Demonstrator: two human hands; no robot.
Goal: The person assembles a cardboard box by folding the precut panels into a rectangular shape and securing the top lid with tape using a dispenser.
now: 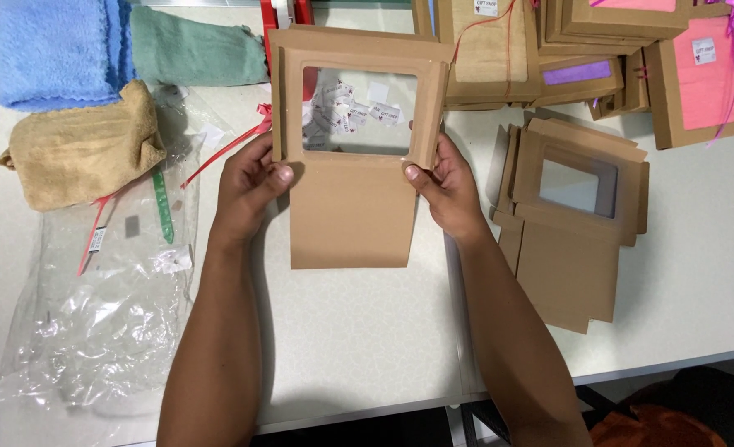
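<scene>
A flat brown cardboard box blank (352, 211) with a clear window in its upper half is held up over the white table (367, 331). My left hand (249, 189) pinches its left edge just below the window, thumb on the front. My right hand (444, 187) grips the right edge at the same height. Through the window I see several small white stickers lying on the table.
A stack of similar window box blanks (572, 217) lies to the right. Finished brown boxes with pink and purple contents (702, 79) sit at the back right. Folded tan (81, 149), blue (56, 50) and green (193, 51) towels and clear plastic wrapping (102, 306) are on the left.
</scene>
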